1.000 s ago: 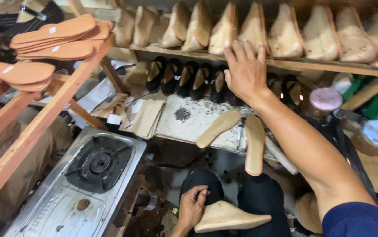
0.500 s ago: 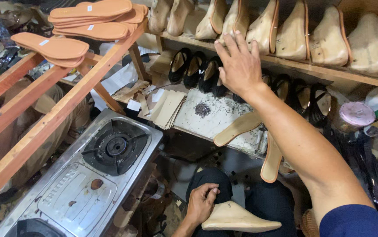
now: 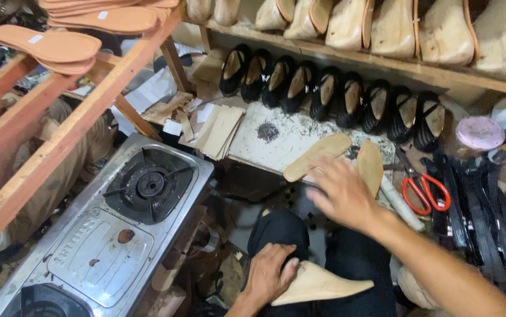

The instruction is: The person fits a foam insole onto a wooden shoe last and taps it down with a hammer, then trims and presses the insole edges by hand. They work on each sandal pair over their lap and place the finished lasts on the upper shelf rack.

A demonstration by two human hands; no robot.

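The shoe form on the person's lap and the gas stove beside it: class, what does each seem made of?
Shoe form, held by the left hand: probably unpainted wood, pale, matte and carved smooth. Gas stove: likely stainless steel, a grey reflective sheet with rust spots; its burner looks like dark cast metal.

Right hand [image 3: 342, 194] motion-blurred — wooden shoe lasts [image 3: 446, 32] cropped at top edge

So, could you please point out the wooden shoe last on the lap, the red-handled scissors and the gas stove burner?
wooden shoe last [image 3: 323, 285], head view, on its bare middle.
red-handled scissors [image 3: 426, 194], head view, on the red handle loops.
gas stove burner [image 3: 150, 185], head view, on its centre ring.
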